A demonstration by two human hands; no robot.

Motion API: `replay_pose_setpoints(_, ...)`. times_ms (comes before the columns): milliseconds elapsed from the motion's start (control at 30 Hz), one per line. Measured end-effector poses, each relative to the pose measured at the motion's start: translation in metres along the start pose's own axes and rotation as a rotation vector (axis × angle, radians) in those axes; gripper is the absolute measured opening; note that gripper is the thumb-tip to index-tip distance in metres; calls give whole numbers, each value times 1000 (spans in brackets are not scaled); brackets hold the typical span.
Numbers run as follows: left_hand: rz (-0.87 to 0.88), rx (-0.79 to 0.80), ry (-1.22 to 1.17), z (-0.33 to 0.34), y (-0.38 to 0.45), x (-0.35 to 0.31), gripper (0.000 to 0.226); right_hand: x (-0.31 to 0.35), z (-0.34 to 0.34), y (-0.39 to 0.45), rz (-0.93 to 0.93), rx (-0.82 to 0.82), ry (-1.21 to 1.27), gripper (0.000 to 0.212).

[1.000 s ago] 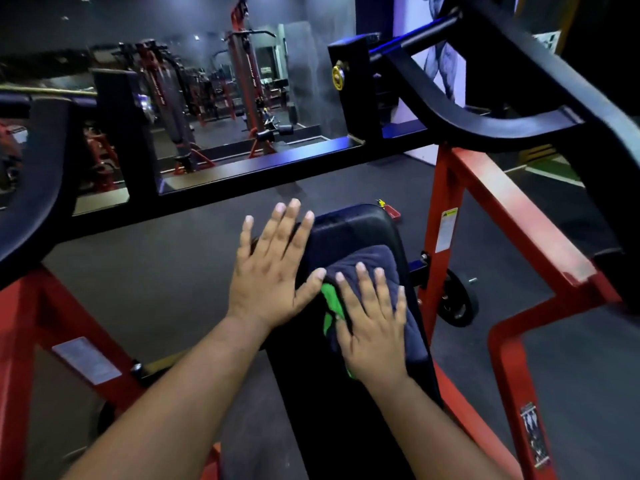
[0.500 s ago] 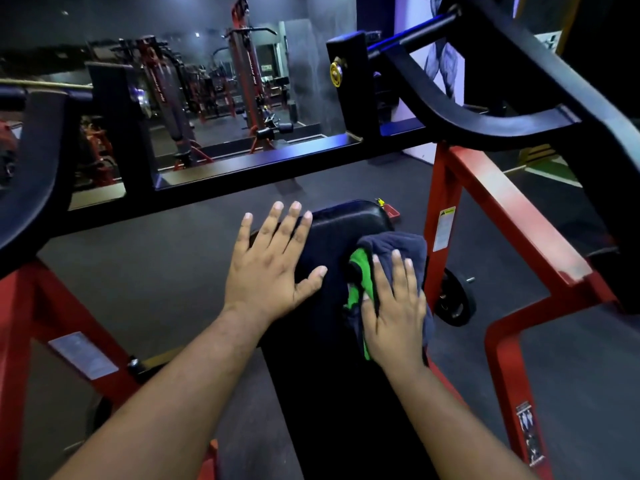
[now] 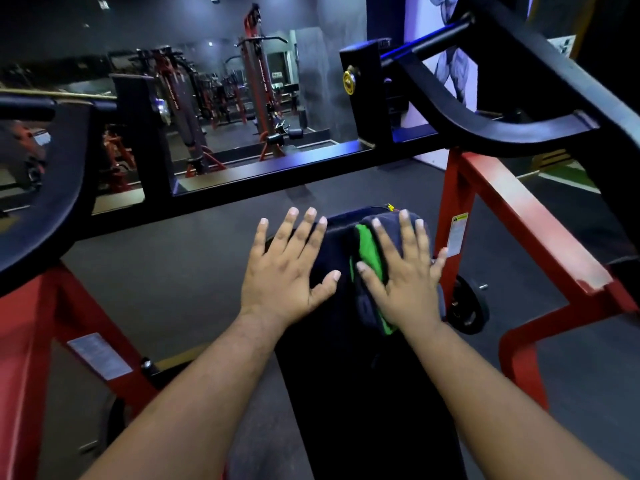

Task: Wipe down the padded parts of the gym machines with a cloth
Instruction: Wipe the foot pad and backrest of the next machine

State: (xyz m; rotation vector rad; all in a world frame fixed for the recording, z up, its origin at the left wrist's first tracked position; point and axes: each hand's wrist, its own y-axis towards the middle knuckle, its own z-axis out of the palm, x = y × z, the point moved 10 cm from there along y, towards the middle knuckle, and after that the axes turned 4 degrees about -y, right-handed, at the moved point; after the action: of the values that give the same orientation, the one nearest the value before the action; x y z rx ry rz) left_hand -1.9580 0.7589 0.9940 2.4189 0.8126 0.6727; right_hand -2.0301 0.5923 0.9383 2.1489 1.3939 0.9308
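Note:
A long black padded bench (image 3: 346, 393) runs away from me in the middle of the view. A folded dark blue cloth with a green patch (image 3: 369, 249) lies on the pad's far right part. My right hand (image 3: 403, 277) presses flat on the cloth with fingers spread. On the pad's left edge my left hand (image 3: 289, 271) rests flat, fingers straight and spread, touching no cloth.
Red frame posts (image 3: 457, 209) flank the bench on both sides. A black crossbar (image 3: 277, 178) and curved black arms (image 3: 485, 129) span overhead. A weight plate (image 3: 467, 308) sits low on the right. Dark rubber floor (image 3: 180, 265) surrounds the bench, with other machines behind.
My right hand has slid the cloth forward and to the right, up to the far end of the pad. My left hand has stayed flat in about the same spot.

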Motion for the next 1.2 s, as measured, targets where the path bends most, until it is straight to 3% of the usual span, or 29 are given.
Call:
replay_pose_setpoints(100, -7, 13, -34, 1, 1, -1, 81, 5, -3, 8, 182, -37, 105, 64)
replay_pose_setpoints(200, -4, -14, -114, -4, -2, 3, 80, 45, -1, -14, 207, -82, 85, 64)
replay_pose_setpoints(300, 33, -23, -244, -12, -7, 7, 79, 80, 7, -43, -8, -33, 23, 67)
replay_pose_setpoints(400, 6, 6, -344, -11, -20, 12, 79, 64, 4, -29, -273, -41, -147, 69)
replay_pose_setpoints(433, -24, 25, -358, -8, -32, 19, 80, 50, 0, -10, -218, -54, -156, 68)
replay_pose_setpoints(533, -61, 80, -359, 6, -72, 38, 81, 13, -10, 27, 295, -134, 84, 64)
replay_pose_setpoints(600, -62, 73, -417, 9, -90, 47, 81, 48, -10, 19, 385, -183, 110, 63)
replay_pose_setpoints(733, -98, 10, -628, 3, -96, 58, 80, 157, -1, -17, -15, -108, 21, 62)
replay_pose_setpoints(833, -125, 16, -670, -5, -95, 61, 79, 147, -5, -14, -310, -64, -73, 63)
replay_pose_setpoints(867, -121, 25, -667, -8, -94, 61, 79, 129, -10, -1, -332, -75, -140, 63)
replay_pose_setpoints(933, -111, 46, -645, -12, -94, 59, 79, 92, -18, 25, -128, -78, -81, 60)
replay_pose_setpoints(1000, -115, 21, -641, -18, -95, 60, 79, 106, -15, 25, 34, -92, 15, 57)
replay_pose_setpoints(1100, -168, -55, -688, -24, -95, 71, 80, 177, 2, -19, -166, -79, -10, 57)
replay_pose_setpoints(1200, -183, -28, -664, -21, -86, 70, 78, 179, 19, -87, -428, -102, -88, 51)
